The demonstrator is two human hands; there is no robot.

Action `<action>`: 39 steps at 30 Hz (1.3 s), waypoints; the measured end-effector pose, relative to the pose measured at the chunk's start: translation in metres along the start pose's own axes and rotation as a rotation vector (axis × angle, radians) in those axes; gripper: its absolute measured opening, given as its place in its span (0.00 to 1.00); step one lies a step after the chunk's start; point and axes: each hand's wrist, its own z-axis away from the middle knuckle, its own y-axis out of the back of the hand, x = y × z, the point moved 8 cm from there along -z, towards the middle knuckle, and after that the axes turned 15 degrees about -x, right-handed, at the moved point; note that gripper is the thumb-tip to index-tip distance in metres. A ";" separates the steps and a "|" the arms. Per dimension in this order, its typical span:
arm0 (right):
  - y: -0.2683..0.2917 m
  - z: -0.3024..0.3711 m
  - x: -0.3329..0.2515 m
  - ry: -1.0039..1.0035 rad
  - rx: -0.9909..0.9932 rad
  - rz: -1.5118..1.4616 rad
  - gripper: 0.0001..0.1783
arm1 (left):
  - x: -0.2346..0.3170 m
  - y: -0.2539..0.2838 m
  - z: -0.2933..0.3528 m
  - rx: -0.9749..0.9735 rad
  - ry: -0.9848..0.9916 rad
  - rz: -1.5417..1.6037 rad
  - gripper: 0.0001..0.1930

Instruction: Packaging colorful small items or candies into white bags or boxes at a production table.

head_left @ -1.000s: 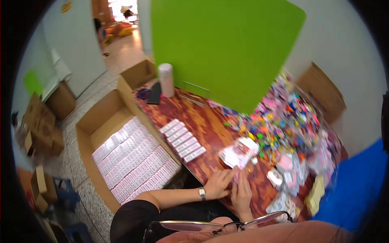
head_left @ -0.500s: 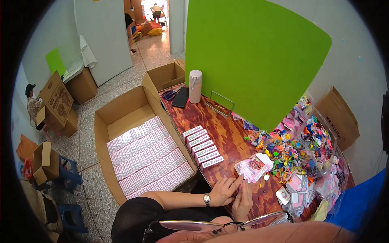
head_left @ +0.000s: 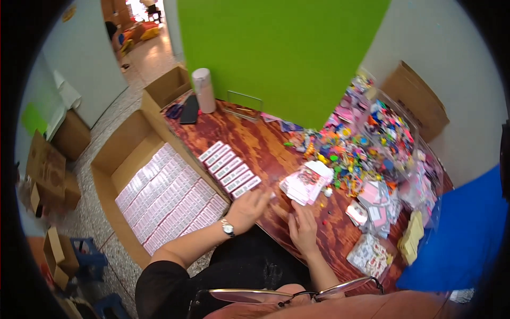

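Note:
My left hand [head_left: 247,212], with a watch on its wrist, is at the near end of a row of slim pink-and-white boxes [head_left: 228,169] on the table. Its fingers are curled over a small box, mostly hidden; only a pale end shows at the fingertips, slightly blurred. My right hand [head_left: 303,228] holds nothing, fingers apart and pointing forward. Just beyond its fingertips lies a pile of flat unfolded pink-and-white cartons [head_left: 305,186]. To my left, a large cardboard box [head_left: 127,130] holds tight rows of the same slim boxes.
A heap of small colourful plastic toys [head_left: 345,151] covers the table's right side. Nearer lie card packets [head_left: 378,207] and a clear bag [head_left: 370,255]. A pale pink flask [head_left: 204,91], black phone [head_left: 189,109] and wire stand [head_left: 244,103] stand before a green panel [head_left: 276,53].
My hands were together over a small pink box; now they are apart. The left has moved left to the row, the right has opened near the cartons. The view has turned rightward.

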 end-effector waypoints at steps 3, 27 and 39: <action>0.029 -0.004 0.020 -0.061 0.118 0.102 0.16 | -0.011 0.001 0.000 -0.010 0.014 -0.094 0.25; 0.009 0.016 0.131 -0.639 0.061 -0.227 0.13 | 0.030 -0.019 -0.066 0.086 -0.042 0.312 0.23; 0.028 0.021 0.060 -0.383 0.262 -0.052 0.04 | 0.014 -0.051 -0.083 0.005 0.203 0.546 0.49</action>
